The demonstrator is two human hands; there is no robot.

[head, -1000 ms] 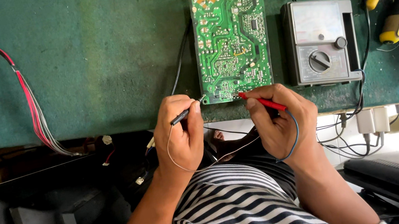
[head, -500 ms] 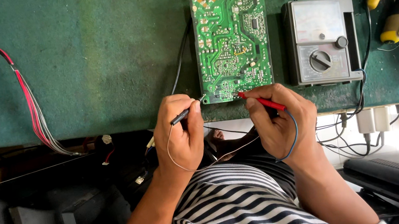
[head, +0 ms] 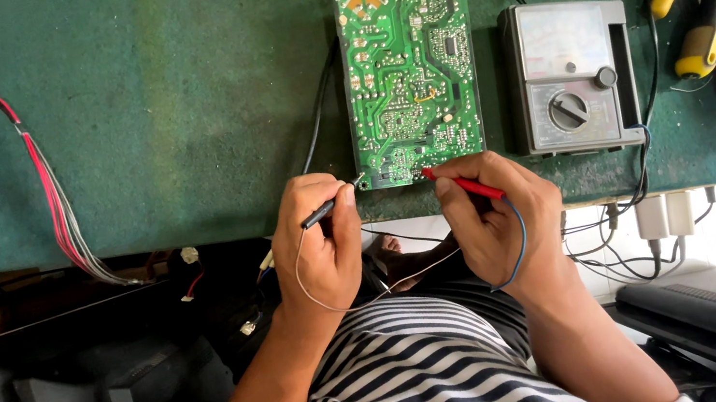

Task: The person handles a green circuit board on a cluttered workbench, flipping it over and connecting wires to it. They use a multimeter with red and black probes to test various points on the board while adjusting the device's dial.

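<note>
A left hand pinches a black probe at the near-left corner of a green circuit board lying on a green mat; the right hand grips a red probe at the board's near edge. A grey analog meter sits just right of the board.

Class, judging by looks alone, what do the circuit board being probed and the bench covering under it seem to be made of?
Circuit board: probably rigid laminate, glossy green coating, pale traces and silvery solder points. Bench covering: seemingly a dull, dark green mat, possibly felt or rubber; scuffed, no shine.
</note>
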